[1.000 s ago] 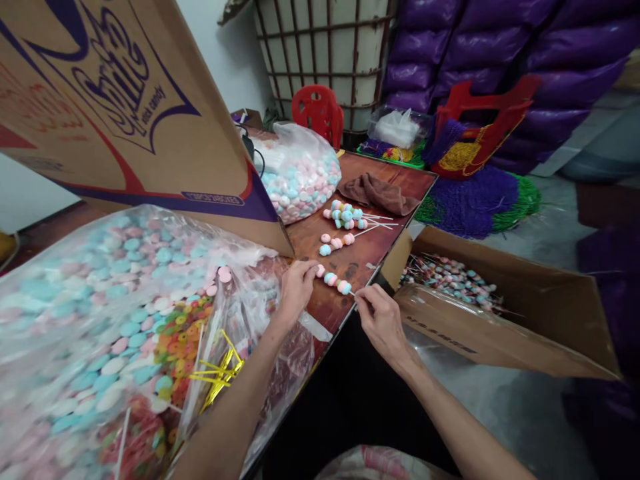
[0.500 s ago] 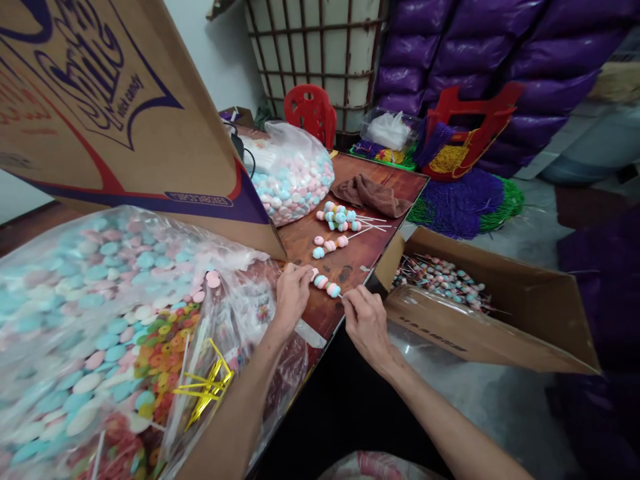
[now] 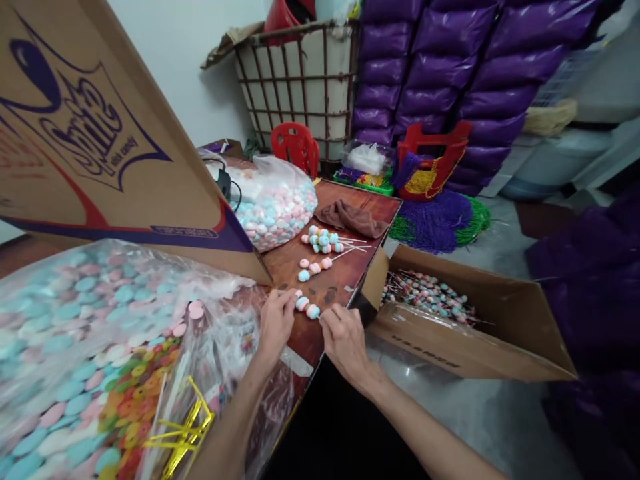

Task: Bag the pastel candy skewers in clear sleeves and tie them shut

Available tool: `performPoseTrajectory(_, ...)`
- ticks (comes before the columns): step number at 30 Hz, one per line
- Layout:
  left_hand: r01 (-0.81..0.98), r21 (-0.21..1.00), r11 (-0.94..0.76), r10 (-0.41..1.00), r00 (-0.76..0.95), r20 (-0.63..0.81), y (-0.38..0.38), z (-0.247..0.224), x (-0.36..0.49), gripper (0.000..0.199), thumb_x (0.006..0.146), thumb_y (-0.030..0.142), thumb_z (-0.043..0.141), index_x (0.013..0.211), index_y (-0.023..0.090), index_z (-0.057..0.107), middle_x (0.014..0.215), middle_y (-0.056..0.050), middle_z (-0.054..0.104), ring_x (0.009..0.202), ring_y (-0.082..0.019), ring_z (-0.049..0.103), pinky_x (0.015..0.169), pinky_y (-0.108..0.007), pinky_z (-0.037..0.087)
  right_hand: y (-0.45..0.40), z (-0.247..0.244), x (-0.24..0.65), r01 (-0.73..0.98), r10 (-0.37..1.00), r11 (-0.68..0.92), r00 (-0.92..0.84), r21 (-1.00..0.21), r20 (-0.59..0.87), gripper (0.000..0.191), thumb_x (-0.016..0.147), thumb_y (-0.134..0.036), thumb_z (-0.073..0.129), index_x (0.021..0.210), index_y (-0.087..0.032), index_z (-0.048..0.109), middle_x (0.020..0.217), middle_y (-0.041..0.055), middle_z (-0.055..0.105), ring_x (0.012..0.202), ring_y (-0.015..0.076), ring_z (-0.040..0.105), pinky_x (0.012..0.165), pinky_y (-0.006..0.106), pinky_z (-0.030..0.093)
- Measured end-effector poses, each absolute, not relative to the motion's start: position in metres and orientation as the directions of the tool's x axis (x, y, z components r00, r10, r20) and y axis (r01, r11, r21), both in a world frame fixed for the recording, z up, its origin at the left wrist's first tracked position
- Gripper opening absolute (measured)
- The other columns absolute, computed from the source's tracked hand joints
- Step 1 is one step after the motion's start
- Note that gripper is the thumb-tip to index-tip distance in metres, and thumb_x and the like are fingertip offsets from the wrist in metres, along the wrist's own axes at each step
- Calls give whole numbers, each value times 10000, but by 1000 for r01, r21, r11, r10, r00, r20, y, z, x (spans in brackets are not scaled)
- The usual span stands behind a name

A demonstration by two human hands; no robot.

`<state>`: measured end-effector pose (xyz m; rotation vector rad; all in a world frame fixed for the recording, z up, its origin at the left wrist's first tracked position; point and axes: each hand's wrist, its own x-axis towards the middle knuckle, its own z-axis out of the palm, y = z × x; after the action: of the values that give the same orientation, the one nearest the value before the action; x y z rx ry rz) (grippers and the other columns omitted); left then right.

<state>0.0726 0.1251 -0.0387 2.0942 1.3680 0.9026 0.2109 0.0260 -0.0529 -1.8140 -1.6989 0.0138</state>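
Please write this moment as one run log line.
left hand: pinching candy skewer at candy end | right hand: pinching its other end | on table: other skewers | beside table: open carton of candy sticks

The tall carton [image 3: 150,193] at left reads "candy" [image 3: 129,145] beside a stylised logo [image 3: 83,127]; the right carton's [image 3: 480,357] dark print [image 3: 425,351] is illegible.

The grip of the left hand [image 3: 276,323] partly hides one end of the candy stick [image 3: 313,311]; the grip of the right hand [image 3: 345,338] covers the other. The left edge cuts the front plastic bag [image 3: 210,280]. Printing on the open carton [image 3: 485,359] is too blurred for reading.
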Motion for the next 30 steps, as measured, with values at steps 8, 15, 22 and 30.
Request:
performPoseTrajectory(8,729,552,-405,892,180,415,119,-17,76,293,910,304,544,1100,219,750,927,-88,559,839,-226,578,793,-352,488,60,-25,267,865,916,24,181,-501,357,281,1017,-293,481,837,-215,682,889,43,646,858,195,539,764,320,318)
performPoseTrajectory(15,739,530,-417,906,288,311,184,1,122,275,901,218,475,923,187,747,817,-104,612,808,-239,582,761,-331,449,152,-34,313,926,803,-235,356,-296,477,272,966,-198,482,908,-183,748,912,138,635,851,249,491,731,372,304)
performPoseTrajectory(22,729,567,-382,924,303,233,213,-24,131,162,812,204,571,689,204,676,753,-84,634,783,-228,594,746,-324,438,166,-44,316,940,824,-210,319,-270,469,267,920,-167,525,824,-201,771,917,155,614,868,268,475,721,388,286)
performPoseTrajectory(30,664,684,-302,952,177,250,196,-15,117,91,823,237,587,872,175,632,853,-71,676,782,-201,632,768,-332,482,125,-29,300,941,813,-66,243,-332,529,225,967,-208,530,900,-214,745,911,73,696,864,218,537,790,365,282)
